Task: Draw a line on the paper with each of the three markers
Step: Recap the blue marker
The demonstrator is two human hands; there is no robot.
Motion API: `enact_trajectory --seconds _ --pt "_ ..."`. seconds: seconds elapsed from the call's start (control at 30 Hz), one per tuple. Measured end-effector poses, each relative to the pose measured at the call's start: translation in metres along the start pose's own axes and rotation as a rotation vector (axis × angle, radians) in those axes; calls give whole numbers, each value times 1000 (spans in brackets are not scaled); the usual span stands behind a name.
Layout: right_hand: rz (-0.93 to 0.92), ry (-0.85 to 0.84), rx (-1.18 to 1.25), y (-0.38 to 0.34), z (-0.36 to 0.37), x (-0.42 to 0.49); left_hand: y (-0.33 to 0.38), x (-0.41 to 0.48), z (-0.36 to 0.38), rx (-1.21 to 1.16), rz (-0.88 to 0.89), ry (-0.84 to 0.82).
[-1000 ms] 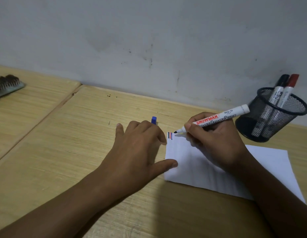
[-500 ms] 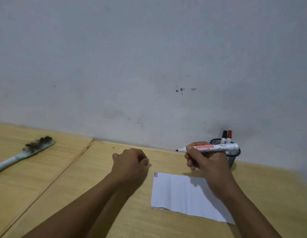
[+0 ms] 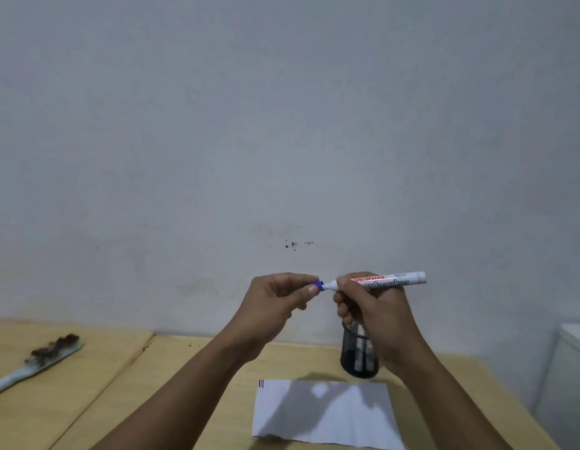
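The marker (image 3: 384, 280) is held level above the table (image 3: 191, 401) in the closed right hand (image 3: 373, 316), while its blue cap (image 3: 317, 285) is pinched at the tip by the left hand (image 3: 275, 303). On the paper (image 3: 324, 414) below, short coloured lines (image 3: 261, 383) are seen at one corner; their number cannot be counted. Drawing is judged done, capping and return to the mesh cup (image 3: 358, 352) left.

Matt wood-grain table (image 3: 87, 401) carries smooth white paper (image 3: 324, 414); behind the paper, a black wire-mesh cup (image 3: 358, 355).
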State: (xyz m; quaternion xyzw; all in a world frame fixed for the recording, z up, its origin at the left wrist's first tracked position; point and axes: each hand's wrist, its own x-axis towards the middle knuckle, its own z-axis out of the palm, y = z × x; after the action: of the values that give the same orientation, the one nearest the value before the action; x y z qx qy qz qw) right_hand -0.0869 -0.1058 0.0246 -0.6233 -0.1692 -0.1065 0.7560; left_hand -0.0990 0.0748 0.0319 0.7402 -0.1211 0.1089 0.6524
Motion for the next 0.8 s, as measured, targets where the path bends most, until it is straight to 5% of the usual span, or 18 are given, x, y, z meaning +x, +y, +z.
enact_trajectory --seconds 0.17,0.43,0.53,0.63,0.8 --pt "-21 -65 -44 -19 -12 -5 20 -3 16 0 102 -39" --pt "167 84 -53 -24 -16 -3 13 3 44 463 504 251" --pt "-114 290 -526 -8 -25 -3 7 15 43 523 495 313" --pt "-439 231 -981 7 -35 -1 5 21 48 597 570 258" --pt "-430 205 -905 22 -53 26 -5 31 61 537 571 146"
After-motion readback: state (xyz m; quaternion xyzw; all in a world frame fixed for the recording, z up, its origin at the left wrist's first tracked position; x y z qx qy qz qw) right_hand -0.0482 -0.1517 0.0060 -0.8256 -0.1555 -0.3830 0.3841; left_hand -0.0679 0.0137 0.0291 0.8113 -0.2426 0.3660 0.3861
